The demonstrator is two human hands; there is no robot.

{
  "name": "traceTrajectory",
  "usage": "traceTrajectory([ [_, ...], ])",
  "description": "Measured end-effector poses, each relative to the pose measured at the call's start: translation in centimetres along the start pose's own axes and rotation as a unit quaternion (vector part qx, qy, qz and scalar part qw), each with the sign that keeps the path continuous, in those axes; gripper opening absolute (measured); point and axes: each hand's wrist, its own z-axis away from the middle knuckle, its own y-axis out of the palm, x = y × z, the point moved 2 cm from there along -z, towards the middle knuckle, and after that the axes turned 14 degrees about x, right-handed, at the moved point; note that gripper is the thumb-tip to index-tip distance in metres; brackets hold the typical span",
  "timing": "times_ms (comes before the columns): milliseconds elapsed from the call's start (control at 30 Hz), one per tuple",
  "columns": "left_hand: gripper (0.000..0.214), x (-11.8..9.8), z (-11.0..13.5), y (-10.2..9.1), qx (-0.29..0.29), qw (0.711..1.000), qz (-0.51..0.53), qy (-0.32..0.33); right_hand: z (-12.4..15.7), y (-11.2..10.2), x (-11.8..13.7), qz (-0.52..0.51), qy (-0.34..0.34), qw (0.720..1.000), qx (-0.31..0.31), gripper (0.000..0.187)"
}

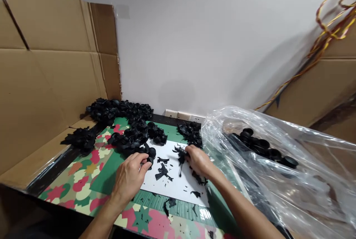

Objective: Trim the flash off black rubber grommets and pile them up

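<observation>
My left hand (130,175) is closed in a pinch at the front edge of a heap of black rubber parts (136,135). Between its thumb and fingertips sits a small black rubber part (150,160), partly covered by the fingers. Over the right side of a white sheet (178,189), my right hand (198,161) grips a ragged bunch of black rubber scraps (181,155), with a thin strand hanging down. Torn black scraps (162,172) lie on the sheet between my hands.
More black parts (119,110) are heaped at the back left beside a cardboard wall (52,64). Scraps (190,130) pile up at the back right. To the right lies a clear plastic bag (278,183) with round black rubber parts (261,145). Power sockets (183,116) line the wall.
</observation>
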Motion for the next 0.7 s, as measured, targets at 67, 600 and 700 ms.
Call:
traceTrajectory([
  [67,0.014,0.2,0.0,-0.3,-0.006,1.0,-0.008,-0.002,-2.1,-1.4,-1.0,0.001,0.044,0.999,-0.029,0.013],
  [600,0.009,-2.0,-5.0,0.7,0.102,0.982,-0.155,0.024,-1.0,-4.4,-0.6,-0.048,0.064,0.98,-0.18,0.023],
  [700,0.014,-1.5,-5.1,0.3,0.056,0.998,-0.031,0.004,0.3,-4.0,-0.8,-0.077,0.05,0.977,-0.194,0.038],
])
